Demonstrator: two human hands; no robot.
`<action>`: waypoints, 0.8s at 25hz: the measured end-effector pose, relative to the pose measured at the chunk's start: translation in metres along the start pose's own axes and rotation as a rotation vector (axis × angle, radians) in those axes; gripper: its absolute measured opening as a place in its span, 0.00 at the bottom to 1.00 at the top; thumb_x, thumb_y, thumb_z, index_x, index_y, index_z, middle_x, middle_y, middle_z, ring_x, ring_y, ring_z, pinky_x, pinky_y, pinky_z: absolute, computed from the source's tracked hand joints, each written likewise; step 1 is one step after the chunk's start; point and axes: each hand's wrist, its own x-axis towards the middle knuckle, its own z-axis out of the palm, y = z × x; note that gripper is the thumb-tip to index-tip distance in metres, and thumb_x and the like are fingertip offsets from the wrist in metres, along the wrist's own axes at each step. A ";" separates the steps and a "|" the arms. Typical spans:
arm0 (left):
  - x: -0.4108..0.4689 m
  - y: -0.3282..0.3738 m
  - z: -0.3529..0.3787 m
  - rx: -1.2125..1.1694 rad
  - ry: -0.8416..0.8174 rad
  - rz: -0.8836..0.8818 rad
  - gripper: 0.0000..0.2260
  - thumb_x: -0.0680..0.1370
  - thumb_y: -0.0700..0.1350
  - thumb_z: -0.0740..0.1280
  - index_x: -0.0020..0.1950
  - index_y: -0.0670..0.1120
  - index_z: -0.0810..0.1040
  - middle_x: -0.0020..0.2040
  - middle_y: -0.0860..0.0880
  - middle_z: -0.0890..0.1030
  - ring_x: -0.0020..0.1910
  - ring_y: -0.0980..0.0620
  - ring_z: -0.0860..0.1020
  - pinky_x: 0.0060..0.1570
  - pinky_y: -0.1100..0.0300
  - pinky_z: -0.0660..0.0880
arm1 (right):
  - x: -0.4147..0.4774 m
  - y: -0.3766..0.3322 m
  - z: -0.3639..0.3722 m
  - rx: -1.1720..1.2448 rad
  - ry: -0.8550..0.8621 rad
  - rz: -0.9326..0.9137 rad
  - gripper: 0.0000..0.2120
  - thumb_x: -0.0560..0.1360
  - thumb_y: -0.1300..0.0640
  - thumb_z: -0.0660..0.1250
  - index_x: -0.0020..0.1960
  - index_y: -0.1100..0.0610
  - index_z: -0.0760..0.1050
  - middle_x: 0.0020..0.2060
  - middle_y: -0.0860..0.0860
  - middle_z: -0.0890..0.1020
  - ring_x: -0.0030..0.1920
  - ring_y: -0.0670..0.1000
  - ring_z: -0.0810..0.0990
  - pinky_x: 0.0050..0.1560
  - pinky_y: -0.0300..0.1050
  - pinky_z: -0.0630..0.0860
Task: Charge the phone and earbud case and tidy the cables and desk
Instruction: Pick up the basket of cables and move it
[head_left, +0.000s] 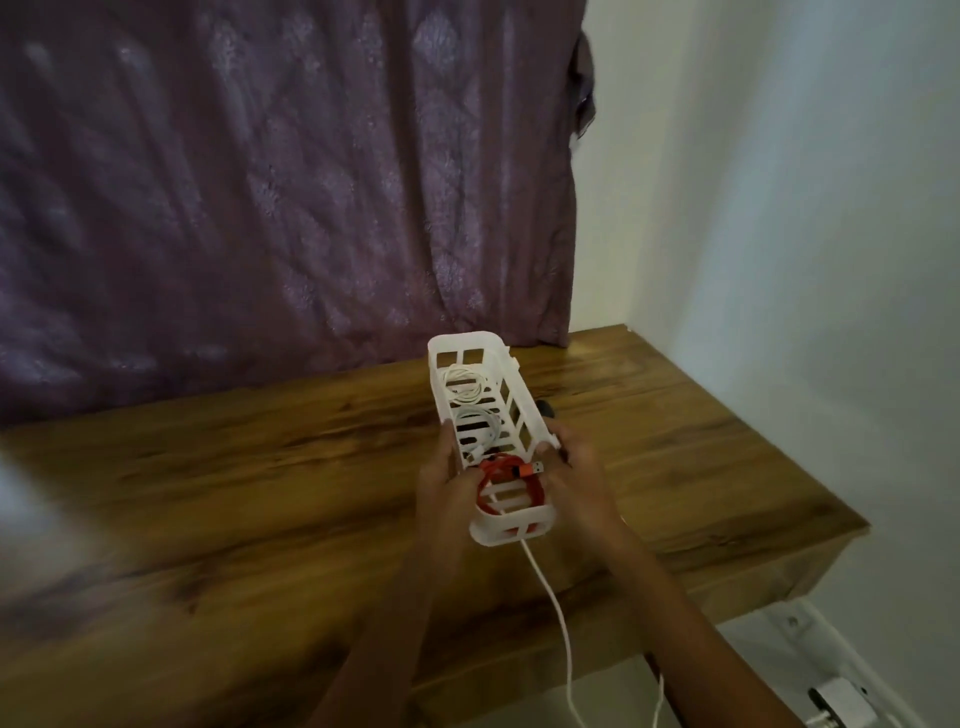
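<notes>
The white slotted basket (491, 441) hangs above the desk (260, 493), its long axis running 12 to 6 o'clock. Left hand (444, 483) grips its 9 o'clock wall, right hand (574, 470) its 3 o'clock wall, fingers closed around it, coiled red cable (511, 480) nearest.

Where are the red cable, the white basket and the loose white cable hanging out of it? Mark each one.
red cable (511, 470): head view, top of the coil near its plug.
white basket (511, 525): head view, near end wall.
loose white cable (556, 603): head view, hanging stretch below the basket.
</notes>
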 end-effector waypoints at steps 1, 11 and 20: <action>0.004 0.004 0.014 -0.027 -0.052 -0.007 0.26 0.74 0.30 0.62 0.65 0.54 0.71 0.58 0.52 0.80 0.54 0.52 0.80 0.52 0.48 0.79 | 0.005 -0.001 -0.017 -0.016 0.032 -0.005 0.10 0.79 0.59 0.57 0.58 0.53 0.73 0.44 0.46 0.81 0.45 0.46 0.81 0.41 0.38 0.78; 0.063 -0.029 0.210 0.011 -0.311 -0.106 0.25 0.73 0.30 0.65 0.68 0.47 0.68 0.64 0.47 0.76 0.59 0.51 0.75 0.53 0.59 0.75 | 0.095 0.066 -0.183 -0.326 0.345 0.112 0.13 0.76 0.60 0.63 0.60 0.58 0.76 0.55 0.54 0.82 0.40 0.47 0.79 0.37 0.34 0.73; 0.101 -0.072 0.307 0.125 -0.325 -0.173 0.30 0.74 0.33 0.66 0.73 0.46 0.59 0.70 0.47 0.69 0.68 0.50 0.69 0.62 0.55 0.70 | 0.153 0.139 -0.248 -0.355 0.333 0.250 0.17 0.76 0.61 0.63 0.65 0.58 0.73 0.61 0.55 0.79 0.53 0.54 0.81 0.56 0.47 0.76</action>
